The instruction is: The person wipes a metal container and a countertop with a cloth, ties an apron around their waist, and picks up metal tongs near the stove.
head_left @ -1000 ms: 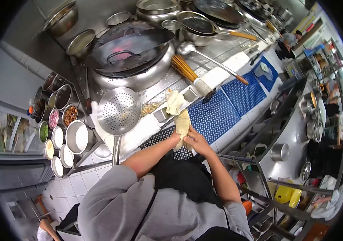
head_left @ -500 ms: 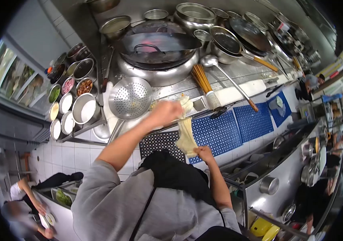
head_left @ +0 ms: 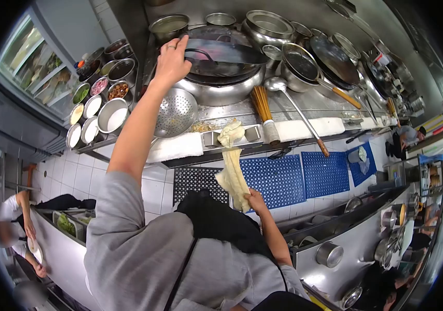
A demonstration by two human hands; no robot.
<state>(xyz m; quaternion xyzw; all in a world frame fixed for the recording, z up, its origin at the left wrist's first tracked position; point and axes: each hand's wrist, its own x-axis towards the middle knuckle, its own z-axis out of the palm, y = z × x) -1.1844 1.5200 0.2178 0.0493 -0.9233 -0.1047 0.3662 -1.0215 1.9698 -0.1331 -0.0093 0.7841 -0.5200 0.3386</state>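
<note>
My left hand (head_left: pixel 174 61) reaches over the stove at the left end of a dark wok (head_left: pixel 226 52) with a loop handle, standing on the burner. Its fingers look stretched out and hold nothing I can see; whether they touch the wok is unclear. Low in front of my body, my right hand (head_left: pixel 255 200) grips one end of a long, cream-coloured cloth (head_left: pixel 234 179). A second crumpled cloth (head_left: pixel 231 133) rests on the metal front ledge of the stove. Behind my left forearm lies a perforated strainer (head_left: pixel 176 113), partly hidden.
Right of the crumpled cloth are a bamboo brush (head_left: pixel 262 106) and a long-handled ladle (head_left: pixel 299 114). White folded towels (head_left: pixel 309 127) line the ledge. Metal ingredient pots (head_left: pixel 112 116) stand at left. Blue mats (head_left: pixel 270 176) cover the floor. Another person (head_left: pixel 22 223) works at lower left.
My left hand has let go of the crumpled cloth, which now lies on the ledge, and has moved up to the wok. My right hand still grips the long cloth. The view has shifted.
</note>
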